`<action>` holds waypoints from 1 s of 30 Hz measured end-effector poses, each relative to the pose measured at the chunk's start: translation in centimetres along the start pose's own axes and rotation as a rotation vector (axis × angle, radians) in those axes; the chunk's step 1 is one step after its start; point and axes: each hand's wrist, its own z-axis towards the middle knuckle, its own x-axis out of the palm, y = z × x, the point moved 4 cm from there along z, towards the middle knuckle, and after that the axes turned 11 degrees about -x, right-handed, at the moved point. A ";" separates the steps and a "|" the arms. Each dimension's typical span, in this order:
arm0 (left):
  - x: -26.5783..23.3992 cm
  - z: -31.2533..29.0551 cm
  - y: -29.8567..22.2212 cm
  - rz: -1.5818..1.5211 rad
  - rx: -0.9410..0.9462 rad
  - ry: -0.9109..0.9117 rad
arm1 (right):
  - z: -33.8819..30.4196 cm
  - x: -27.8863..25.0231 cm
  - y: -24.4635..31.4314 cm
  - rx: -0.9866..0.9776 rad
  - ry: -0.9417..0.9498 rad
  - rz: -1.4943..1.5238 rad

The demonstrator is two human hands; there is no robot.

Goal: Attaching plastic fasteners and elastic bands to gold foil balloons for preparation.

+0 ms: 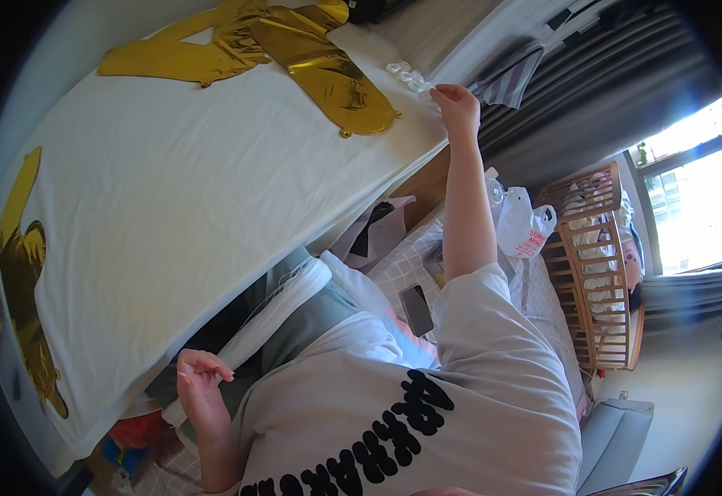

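At the far right edge of the white-covered table, my right hand (458, 106) reaches out with its fingers pinched on the end of a crumpled, translucent white strip (409, 76). My left hand (202, 379) is low on the left, near the table's front edge, with loosely bent fingers and nothing visible in them. Close to it, a bundle of white threads (282, 306) lies across my lap. Flat gold foil balloons (336, 83) lie at the back of the table, one of them near the strip. Another gold foil balloon (23, 298) lies along the left edge.
A bed with a checked cover (402, 264) is on the right, bearing a phone (416, 311) and a white plastic bag (522, 221). Beyond stands a wooden crib (588, 289) by the window. Grey curtains (601, 107) hang behind. A red item (139, 430) is under the table's near left.
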 end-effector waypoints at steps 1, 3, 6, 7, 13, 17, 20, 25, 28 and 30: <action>0.0 -0.1 0.0 0.002 -0.009 -0.005 | -0.2 -0.1 0.3 0.003 -0.012 -0.063; -0.2 -0.2 0.0 0.004 -0.017 -0.009 | -0.2 0.1 0.4 -0.010 -0.015 -0.090; -0.5 -0.3 0.2 0.012 -0.029 -0.020 | -0.3 -0.1 0.5 -0.028 -0.019 -0.137; -0.6 -0.4 0.2 0.019 -0.035 -0.023 | -0.4 -0.1 0.6 -0.033 -0.016 -0.155; -1.4 -0.5 0.2 0.113 -0.003 -0.011 | -0.8 -0.4 0.9 -0.232 -0.233 -0.126; -3.3 -1.3 -0.7 0.495 -0.109 0.042 | -4.0 -1.6 3.8 -0.614 -0.468 0.057; -5.1 0.0 -1.5 0.791 -0.085 -0.023 | -14.9 -1.8 9.7 -0.774 -0.634 0.611; -13.6 0.5 3.4 1.005 -0.063 -0.243 | -32.1 4.6 15.8 -1.262 0.555 0.819; -14.5 -0.2 3.5 0.976 -0.209 -0.224 | -37.1 8.3 19.4 -1.277 0.761 0.723; -13.9 -0.6 3.3 0.962 -0.227 -0.227 | -38.1 11.7 19.4 -0.916 1.009 0.603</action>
